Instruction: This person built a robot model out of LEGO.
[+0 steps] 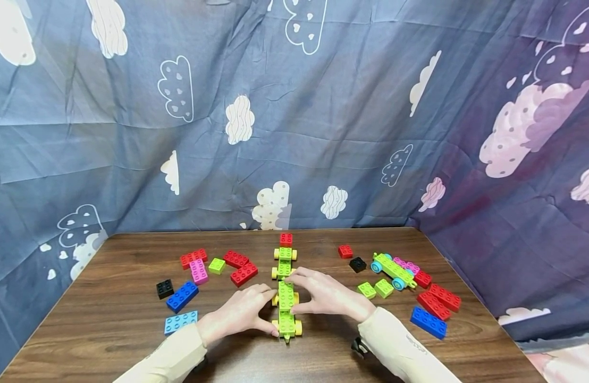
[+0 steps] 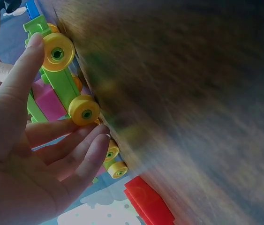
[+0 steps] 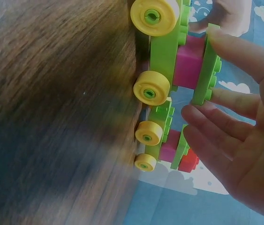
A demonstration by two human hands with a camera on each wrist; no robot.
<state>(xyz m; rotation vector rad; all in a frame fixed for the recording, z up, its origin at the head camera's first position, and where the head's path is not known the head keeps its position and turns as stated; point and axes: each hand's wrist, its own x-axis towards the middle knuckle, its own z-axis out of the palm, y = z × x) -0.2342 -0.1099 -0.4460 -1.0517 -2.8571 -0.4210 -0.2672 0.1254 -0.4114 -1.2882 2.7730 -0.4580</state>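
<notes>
Two lime-green toy car bases with yellow wheels stand in a line at the table's middle. My left hand [image 1: 242, 311] holds the nearer car base [image 2: 65, 86] along its side, thumb by one wheel [image 2: 58, 52] and fingertips by the other [image 2: 84, 110]. From the right, my right hand [image 1: 325, 295] pinches a green studded plate [image 3: 207, 70] between thumb and fingers. That plate lies on top of a pink block [image 3: 188, 62] on the nearer base. The farther car base [image 1: 285, 270] carries a pink block [image 3: 169, 146], a green plate [image 3: 180, 149] and a red brick [image 1: 286, 239].
Left on the wooden table [image 1: 132, 298] lie loose bricks: red, a pink one [image 1: 199, 271], a black one [image 1: 165, 288], blue and light blue [image 1: 181, 322]. Rightward are a green car base with blue wheels [image 1: 394, 270], red bricks, small green bricks and a blue brick [image 1: 428, 322].
</notes>
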